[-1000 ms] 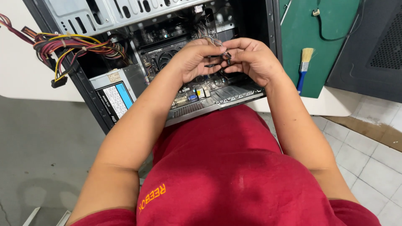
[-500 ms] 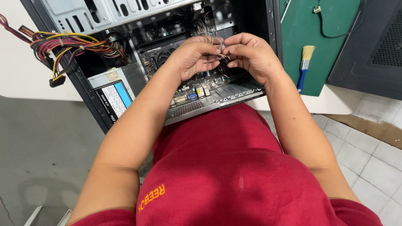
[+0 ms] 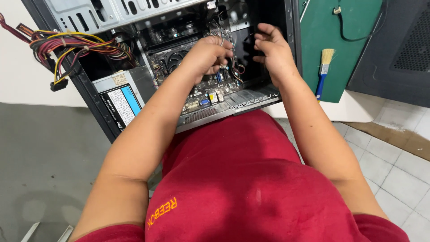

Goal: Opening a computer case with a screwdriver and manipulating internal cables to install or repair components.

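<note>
Hands reach into the open computer case (image 3: 89,13): left hand (image 3: 208,56) fisted on thin wires (image 3: 224,38), right hand (image 3: 273,49) loosely curled.

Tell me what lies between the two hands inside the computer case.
Head view: thin wires and motherboard show between the left hand and right hand.

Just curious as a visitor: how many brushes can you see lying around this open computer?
1. A single brush with a blue handle lies on the green mat, to the right of the open computer case. Others may be hidden out of view.
</note>
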